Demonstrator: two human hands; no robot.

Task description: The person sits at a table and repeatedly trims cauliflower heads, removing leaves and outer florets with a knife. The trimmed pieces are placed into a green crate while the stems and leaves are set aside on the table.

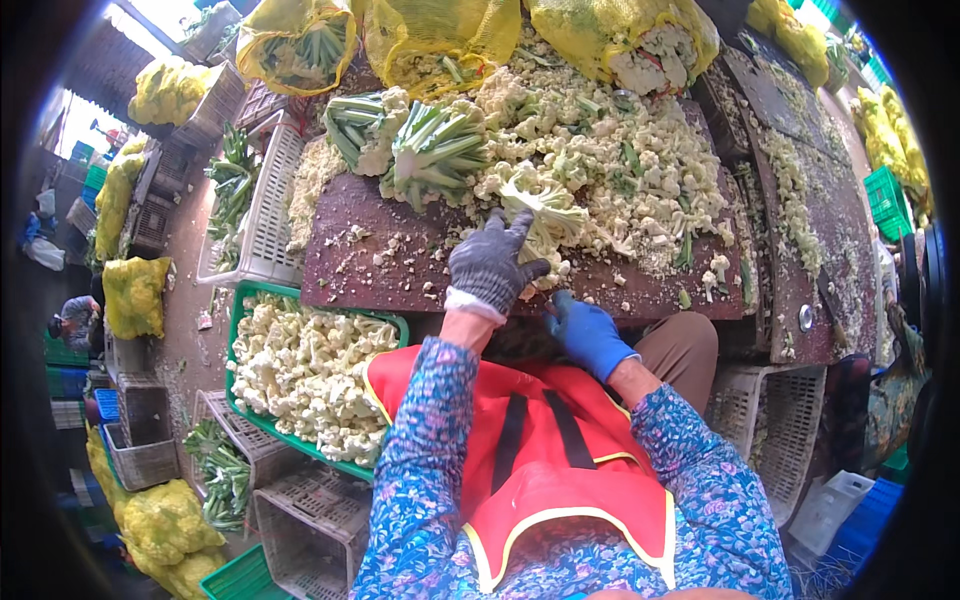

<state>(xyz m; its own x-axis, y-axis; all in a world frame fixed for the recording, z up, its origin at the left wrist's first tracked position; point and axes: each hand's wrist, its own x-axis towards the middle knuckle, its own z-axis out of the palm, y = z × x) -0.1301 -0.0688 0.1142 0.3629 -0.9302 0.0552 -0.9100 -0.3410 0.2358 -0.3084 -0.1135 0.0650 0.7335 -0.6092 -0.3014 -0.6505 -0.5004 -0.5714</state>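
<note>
My left hand (495, 262), in a grey knitted glove, rests on a partly cut cauliflower head (536, 202) whose pale stem side faces up. Its fingers are spread over the head's near left side. My right hand (592, 334), in a blue glove, is curled at the table's front edge, just right of and below the left; whether it holds something is hidden. Beyond the left hand, two cauliflower heads with trimmed green leaf stalks (435, 150) lie side by side. Loose cauliflower florets (630, 172) are heaped across the dark red table (375, 277).
A green crate (405, 330) of cut florets stands at my left. Behind it is a white crate (274, 202) with leaves. Yellow mesh sacks (442, 37) of cauliflower line the table's far side. A knife (831, 307) lies on the neighbouring table at right. Another person (75, 322) is at far left.
</note>
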